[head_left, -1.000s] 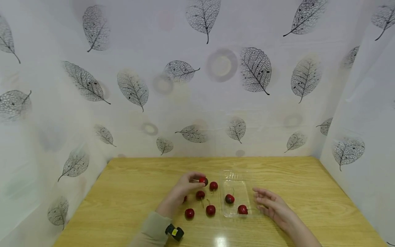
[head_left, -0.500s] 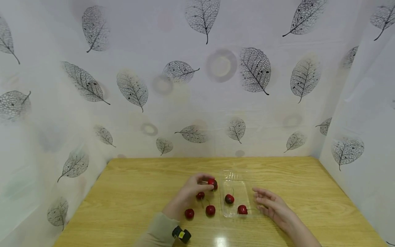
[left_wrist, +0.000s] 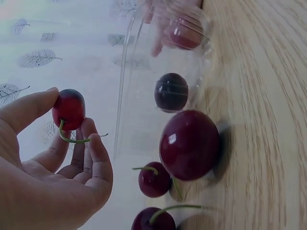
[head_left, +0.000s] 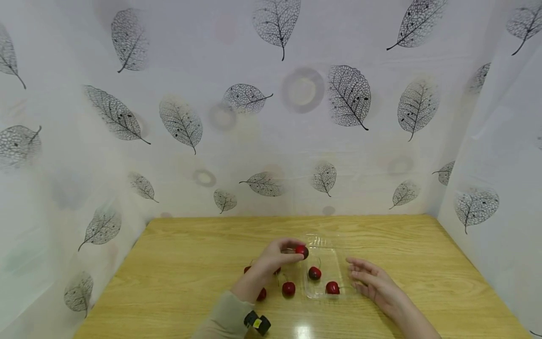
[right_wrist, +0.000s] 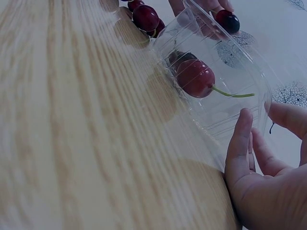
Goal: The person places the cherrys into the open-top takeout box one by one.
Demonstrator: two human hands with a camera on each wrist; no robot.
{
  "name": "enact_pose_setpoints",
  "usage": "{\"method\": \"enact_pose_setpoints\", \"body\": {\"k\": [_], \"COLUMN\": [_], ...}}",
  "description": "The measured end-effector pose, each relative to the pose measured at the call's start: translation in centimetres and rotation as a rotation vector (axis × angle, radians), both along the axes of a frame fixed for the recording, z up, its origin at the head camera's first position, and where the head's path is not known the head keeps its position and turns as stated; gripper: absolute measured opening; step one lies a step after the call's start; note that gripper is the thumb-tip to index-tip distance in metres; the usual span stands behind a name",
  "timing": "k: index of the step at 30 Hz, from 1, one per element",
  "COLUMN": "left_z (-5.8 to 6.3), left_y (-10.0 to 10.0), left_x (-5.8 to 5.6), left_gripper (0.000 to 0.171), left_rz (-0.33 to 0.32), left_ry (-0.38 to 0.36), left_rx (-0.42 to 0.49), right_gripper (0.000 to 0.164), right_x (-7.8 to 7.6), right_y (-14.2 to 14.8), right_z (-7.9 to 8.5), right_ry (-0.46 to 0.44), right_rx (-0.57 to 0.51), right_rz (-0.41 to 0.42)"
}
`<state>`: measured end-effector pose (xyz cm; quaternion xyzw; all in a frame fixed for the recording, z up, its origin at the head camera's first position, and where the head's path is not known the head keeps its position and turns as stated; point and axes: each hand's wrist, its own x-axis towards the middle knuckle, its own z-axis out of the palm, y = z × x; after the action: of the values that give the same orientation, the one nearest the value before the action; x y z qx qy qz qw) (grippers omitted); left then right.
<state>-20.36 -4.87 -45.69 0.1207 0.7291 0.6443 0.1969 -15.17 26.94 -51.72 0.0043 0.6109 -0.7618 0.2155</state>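
Note:
My left hand [head_left: 274, 259] pinches a dark red cherry [left_wrist: 69, 109] between thumb and fingertips, its green stem trailing toward the palm. The hand is raised at the left edge of a clear plastic box [head_left: 308, 293]. Inside that box lie two cherries: a darker one [head_left: 314, 273] to the left and a redder one [head_left: 332, 287] near the front right, its stem pointing right. My right hand [head_left: 378, 288] is beside the box's right side with loosely bent fingers and nothing in them; whether the fingertips touch the wall I cannot tell.
Several loose cherries lie on the wooden table [head_left: 186, 263] left of the box, one [head_left: 289, 288] close to its wall and others partly hidden by my left arm. A dark band [head_left: 257, 323] is around the left wrist. A leaf-patterned sheet [head_left: 262, 141] encloses the table's back and sides.
My left hand has carried the cherry rightward, past the other loose cherries, up to the box's left edge. The right hand and the box have stayed in place.

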Motion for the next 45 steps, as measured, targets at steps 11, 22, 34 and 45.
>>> {"method": "enact_pose_setpoints", "body": {"k": [11, 22, 34, 45], "left_z": [0.5, 0.5, 0.0, -0.8], "left_y": [1.8, 3.5, 4.5, 5.2], "left_x": [0.5, 0.8, 1.6, 2.2], "left_gripper": [0.037, 0.033, 0.026, 0.032], "left_rz": [-0.053, -0.086, -0.047, -0.116], "left_ry": [0.002, 0.020, 0.127, 0.343], "left_rx": [0.054, 0.070, -0.076, -0.295], "right_gripper": [0.031, 0.033, 0.046, 0.039], "right_x": [0.0, -0.2, -0.2, -0.1], "right_y": [0.0, 0.2, 0.4, 0.6], "right_z": [0.4, 0.3, 0.4, 0.2], "right_ry": [0.000, 0.027, 0.040, 0.067], "right_rx": [-0.021, -0.069, 0.038, -0.007], "right_rz": [0.013, 0.051, 0.074, 0.102]}}
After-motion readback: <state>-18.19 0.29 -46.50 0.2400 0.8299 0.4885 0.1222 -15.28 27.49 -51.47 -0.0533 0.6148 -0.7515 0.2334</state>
